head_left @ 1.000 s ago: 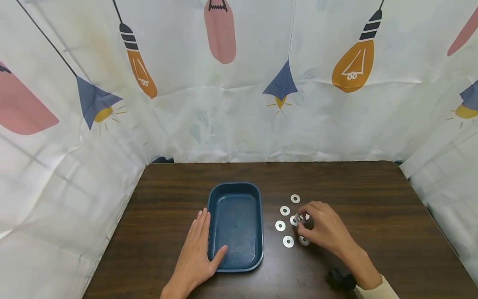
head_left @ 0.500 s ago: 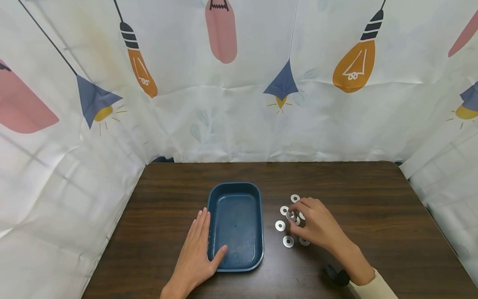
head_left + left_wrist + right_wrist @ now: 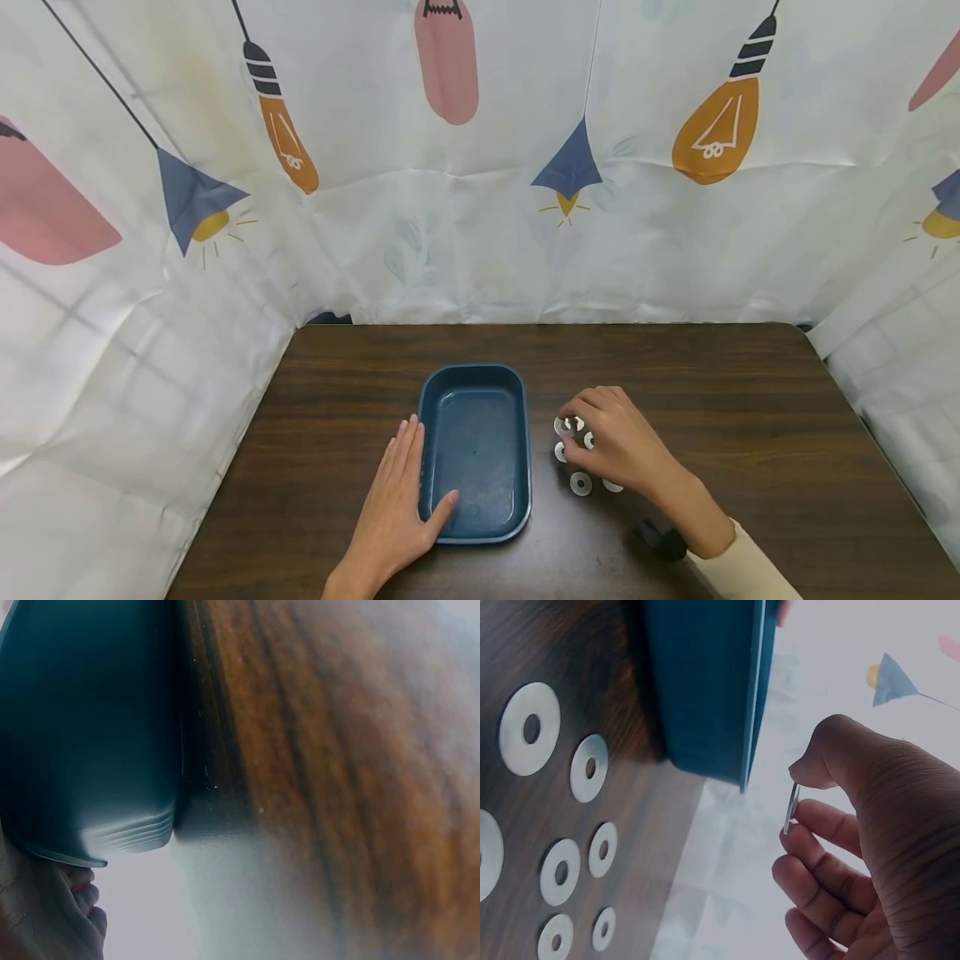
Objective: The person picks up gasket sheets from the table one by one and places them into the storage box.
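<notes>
A flat metal washer [image 3: 562,427] is pinched between the thumb and fingertips of my right hand [image 3: 621,443]; the right wrist view shows this washer [image 3: 792,807] edge-on, lifted off the table. My left hand [image 3: 396,502] rests along the left side of a blue rectangular tray [image 3: 476,454], its fingers straight and its thumb over the near rim. No washers are visible inside the tray. Below and around the right hand lie several loose washers [image 3: 581,484], spread out singly in the right wrist view, though the hand covers part of them in the head view.
The dark wood-grain table [image 3: 360,375] extends past the tray and washers on both sides. Behind it hangs a white curtain [image 3: 480,250] printed with lamps and bulbs. A black device [image 3: 661,540] sits by the right wrist, beside a cream sleeve [image 3: 738,567].
My right hand has shifted left and slightly away from me, carrying the pinched washer above the others towards the tray. The left hand and the tray have stayed in place.
</notes>
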Demonstrator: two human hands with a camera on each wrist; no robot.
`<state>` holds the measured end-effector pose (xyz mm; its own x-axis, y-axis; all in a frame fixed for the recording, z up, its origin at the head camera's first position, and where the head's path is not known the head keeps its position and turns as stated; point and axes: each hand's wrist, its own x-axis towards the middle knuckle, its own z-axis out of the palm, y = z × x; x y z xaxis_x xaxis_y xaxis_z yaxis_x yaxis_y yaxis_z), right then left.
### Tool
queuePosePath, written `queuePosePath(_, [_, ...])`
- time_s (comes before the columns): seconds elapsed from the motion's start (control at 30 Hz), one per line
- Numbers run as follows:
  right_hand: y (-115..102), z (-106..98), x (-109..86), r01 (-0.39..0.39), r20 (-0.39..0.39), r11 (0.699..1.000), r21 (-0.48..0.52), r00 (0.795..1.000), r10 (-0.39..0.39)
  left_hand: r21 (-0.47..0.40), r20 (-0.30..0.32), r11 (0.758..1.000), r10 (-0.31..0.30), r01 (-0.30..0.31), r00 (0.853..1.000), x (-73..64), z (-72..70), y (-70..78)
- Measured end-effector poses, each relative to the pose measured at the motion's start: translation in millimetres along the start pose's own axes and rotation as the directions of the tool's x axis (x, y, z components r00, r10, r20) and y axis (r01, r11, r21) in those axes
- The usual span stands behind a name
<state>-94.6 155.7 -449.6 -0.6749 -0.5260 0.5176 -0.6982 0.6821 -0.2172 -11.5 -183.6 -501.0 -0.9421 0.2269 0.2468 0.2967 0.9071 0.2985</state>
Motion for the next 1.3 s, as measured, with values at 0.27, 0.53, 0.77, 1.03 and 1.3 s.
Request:
queuePosePath(0.27, [-6.7, 2.7, 13.7, 0.039, 0.020, 0.999, 0.014, 0.999, -0.039, -0.012, 0.015, 1.000, -0.014, 0.014, 1.000, 0.7, 0.4, -0.5])
queuePosePath(0.53, [-14.8, 5.2, 26.7, 0.035, 0.063, 0.999, 0.037, 0.997, -0.037, -0.015, 0.028, 1.000, -0.027, 0.028, 0.999, 1.1, 0.3, 1.1])
queuePosePath(0.77, [-23.2, 9.9, 36.6, 0.027, 0.105, 0.998, 0.060, 0.994, -0.033, -0.015, 0.028, 0.999, -0.030, 0.031, 0.999, 1.7, 0.8, 1.9])
queuePosePath(1.03, [-29.3, 17.2, 46.2, 0.028, 0.144, 0.996, 0.081, 0.989, -0.039, -0.010, 0.031, 0.999, -0.039, 0.040, 0.999, 1.1, 0.2, 1.4])
queuePosePath(1.3, [-33.4, 24.1, 52.6, 0.016, 0.189, 0.997, 0.071, 0.982, -0.029, 0.002, 0.033, 0.999, -0.042, 0.042, 0.999, 2.2, 0.0, 2.7])
